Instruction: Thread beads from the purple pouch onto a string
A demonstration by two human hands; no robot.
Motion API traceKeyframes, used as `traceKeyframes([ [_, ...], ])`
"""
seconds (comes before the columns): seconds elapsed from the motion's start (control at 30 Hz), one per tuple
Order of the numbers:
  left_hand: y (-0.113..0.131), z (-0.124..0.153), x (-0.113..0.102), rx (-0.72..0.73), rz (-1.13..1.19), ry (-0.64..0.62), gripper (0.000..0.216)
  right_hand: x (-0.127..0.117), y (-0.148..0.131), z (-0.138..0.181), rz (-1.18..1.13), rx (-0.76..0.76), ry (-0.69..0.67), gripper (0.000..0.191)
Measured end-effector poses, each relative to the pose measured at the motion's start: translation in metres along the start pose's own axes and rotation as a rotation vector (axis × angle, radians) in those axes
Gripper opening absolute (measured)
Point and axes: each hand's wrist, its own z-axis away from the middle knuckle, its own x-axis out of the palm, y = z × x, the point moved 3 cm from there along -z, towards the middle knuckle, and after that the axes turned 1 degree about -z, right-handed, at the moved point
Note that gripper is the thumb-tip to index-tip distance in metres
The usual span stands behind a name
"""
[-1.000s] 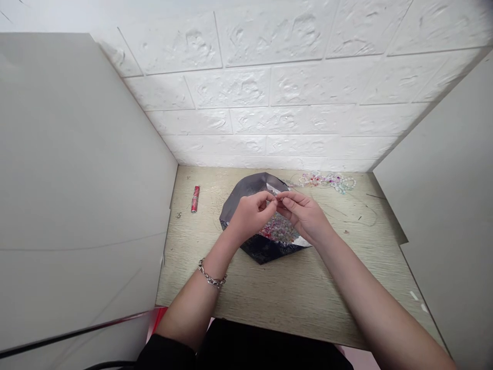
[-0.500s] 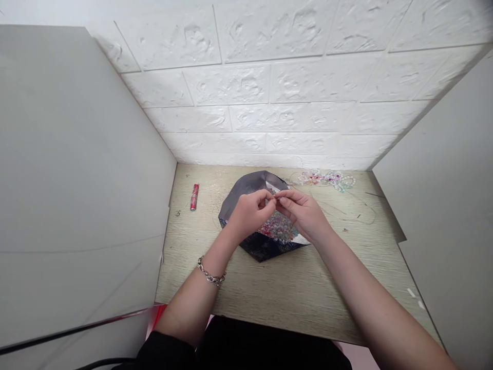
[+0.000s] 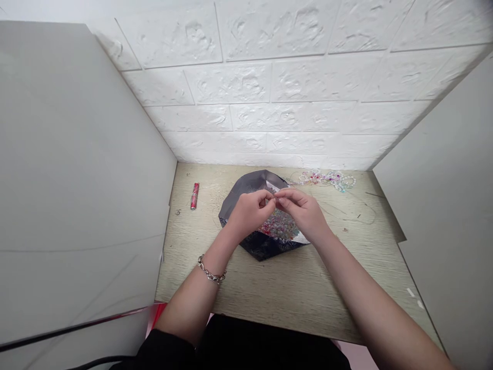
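My left hand [image 3: 252,211] and my right hand [image 3: 302,208] meet fingertip to fingertip above a dark, open container [image 3: 265,252]. Both are pinched closed; whatever lies between the fingertips is too small to make out. Inside the container is a heap of small beads [image 3: 278,227] in pink, red, white and pale green. My hands cover part of the heap and the container's far side. Behind my right hand, strung beads [image 3: 327,179] lie in a loose tangle by the wall, with thin thread [image 3: 358,208] curling out over the tabletop.
A red cylinder [image 3: 194,196] lies on the wooden table [image 3: 285,288] at left. Tiny scraps [image 3: 345,229] are scattered at right. White brick-patterned wall [image 3: 246,82] closes the back, and grey panels stand at the left [image 3: 84,154] and right [image 3: 442,164].
My right fingers have shifted very slightly at the pinch. Otherwise the hands, the container and the beads stay where they were.
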Motion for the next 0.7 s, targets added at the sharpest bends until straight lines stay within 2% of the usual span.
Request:
traceKeyframes([
  [0.2,-0.001,-0.002,0.000,0.010,0.041,-0.026,0.022,-0.001,-0.005,0.001,0.221,-0.111,0.032,0.015],
  [0.4,-0.007,-0.005,-0.001,-0.043,0.138,-0.076,0.029,0.003,-0.018,0.007,0.392,-0.247,0.081,0.014],
  [0.7,-0.007,-0.005,0.000,-0.094,0.337,-0.123,0.032,0.002,-0.018,0.007,0.350,-0.265,0.085,0.012],
])
